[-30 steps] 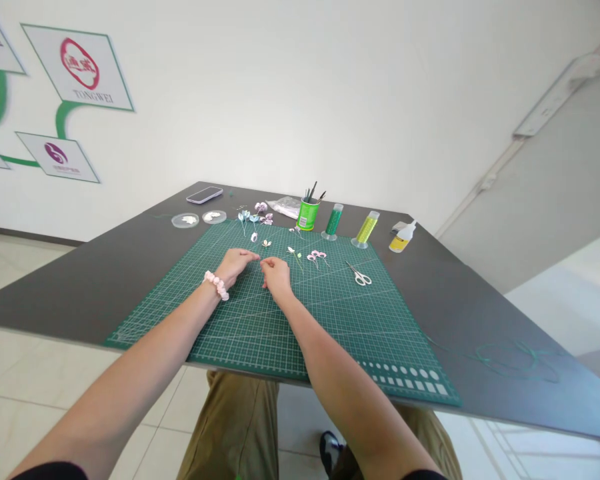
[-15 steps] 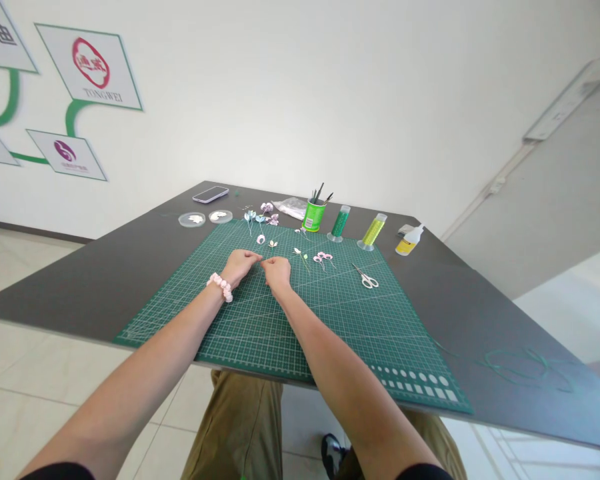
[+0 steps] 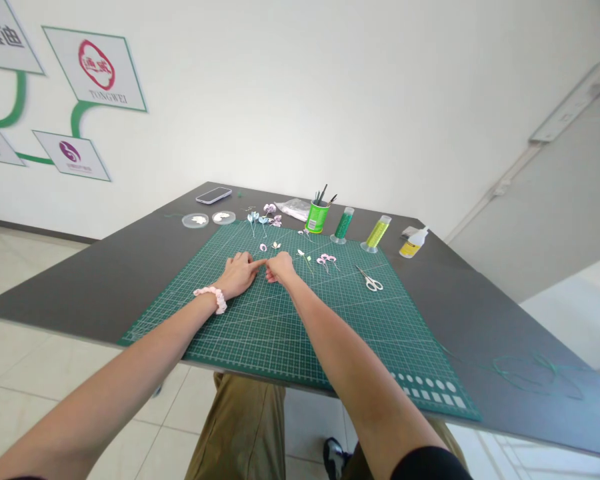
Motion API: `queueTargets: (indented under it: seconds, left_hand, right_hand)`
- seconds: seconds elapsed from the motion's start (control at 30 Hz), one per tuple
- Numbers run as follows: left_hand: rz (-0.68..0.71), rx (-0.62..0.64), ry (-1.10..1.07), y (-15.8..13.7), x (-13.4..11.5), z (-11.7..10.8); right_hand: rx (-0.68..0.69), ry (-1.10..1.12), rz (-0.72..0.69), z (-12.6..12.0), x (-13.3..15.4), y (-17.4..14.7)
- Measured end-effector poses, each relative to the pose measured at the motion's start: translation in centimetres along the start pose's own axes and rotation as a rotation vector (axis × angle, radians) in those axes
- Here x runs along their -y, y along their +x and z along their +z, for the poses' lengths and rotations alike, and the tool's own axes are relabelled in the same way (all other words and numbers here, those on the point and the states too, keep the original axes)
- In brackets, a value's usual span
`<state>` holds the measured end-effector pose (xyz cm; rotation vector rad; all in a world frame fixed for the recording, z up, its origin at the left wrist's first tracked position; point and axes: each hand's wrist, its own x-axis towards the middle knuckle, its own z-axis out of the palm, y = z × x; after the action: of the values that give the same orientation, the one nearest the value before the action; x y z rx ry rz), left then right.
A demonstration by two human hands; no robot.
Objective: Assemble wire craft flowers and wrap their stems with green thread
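On the green cutting mat [image 3: 280,333], my left hand [image 3: 237,275] reaches its index finger out to the tips of my right hand. A pink scrunchie [image 3: 215,298] circles that wrist. My right hand [image 3: 280,268] is curled in a pinch. Whatever is between the fingertips is too small or hidden to make out. Just beyond the hands lie a pink loop petal [image 3: 263,247] and a cream petal piece [image 3: 277,245]. To the right are a white bud on a green stem [image 3: 303,255] and pink wire-stemmed petals [image 3: 327,259].
White-handled scissors [image 3: 373,283] lie right on the mat. Behind stand a green can of tools [image 3: 317,217], a green spool [image 3: 343,225], a yellow-green spool [image 3: 377,233] and a glue bottle [image 3: 413,243]. Blue flowers [image 3: 253,218], small dishes [image 3: 195,221] and a phone [image 3: 214,195] sit back left.
My left hand has flattened out, with its index finger straighter. My right hand has rolled into a tighter curl. Their fingertips still meet. The whole view has shifted slightly.
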<state>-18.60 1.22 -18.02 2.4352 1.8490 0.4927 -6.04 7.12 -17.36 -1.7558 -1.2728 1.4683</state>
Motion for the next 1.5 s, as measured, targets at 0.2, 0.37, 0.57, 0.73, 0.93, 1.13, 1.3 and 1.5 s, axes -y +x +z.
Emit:
queueTargets:
  seconds: [0.2,0.37,0.57,0.73,0.93,1.13,1.3,1.5]
  left_hand:
    - [-0.02,0.049,0.073,0.3,-0.4,0.0]
    - [-0.018,0.066,0.097,0.4,-0.4,-0.2]
    - [0.024,0.056,0.148,0.1,-0.8,-0.5]
    - [0.06,0.04,0.213,-0.1,-1.0,-0.5]
    - [0.054,0.048,0.242,-0.2,-1.1,-0.6]
    - [0.062,0.051,0.241,-0.2,-1.0,-0.7]
    - [0.06,0.045,0.235,-0.3,-1.0,-0.7]
    - [-0.005,0.051,0.128,-0.2,-1.0,-0.7]
  right_hand:
    - [0.08,0.032,0.057,-0.4,0.7,-0.1]
    - [0.081,-0.056,0.06,-0.3,1.4,-0.1]
    - [0.082,-0.208,-0.03,-0.9,2.1,-0.6]
    - [0.109,-0.374,-0.171,-2.9,1.8,-1.6]
    - [-0.005,-0.661,-0.538,-4.4,-1.0,-3.8]
    - [-0.047,-0.99,-0.794,-3.9,-3.1,-5.7]
    - [-0.088,-1.14,-0.858,-3.6,-3.2,-5.9]
    - [-0.12,-1.238,-0.886,-3.2,-3.2,-6.2]
